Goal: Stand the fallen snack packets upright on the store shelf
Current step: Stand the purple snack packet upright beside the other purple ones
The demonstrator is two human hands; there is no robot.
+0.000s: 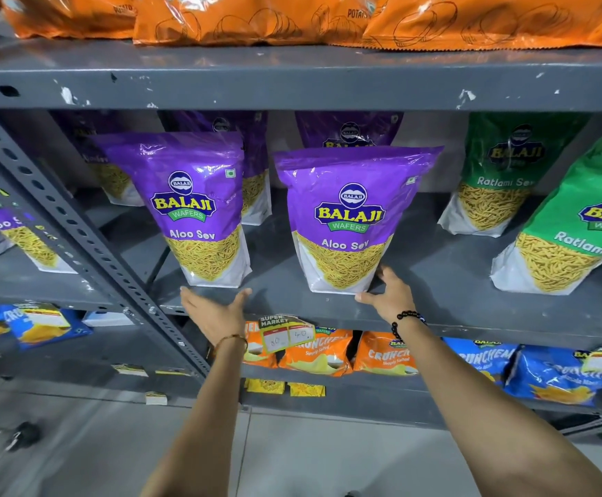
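At frame centre, my right hand spreads loose fingers against the purple packet's base to steady it upright, my left hand open, empty.

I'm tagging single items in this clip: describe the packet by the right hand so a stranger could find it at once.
Find the grey metal shelf in the middle tier, under the orange bags. Two purple Aloo Sev packets stand at its front; take the right-hand purple packet. Unlike the left purple packet, it has the right hand, with a black bead bracelet, at its lower right corner.
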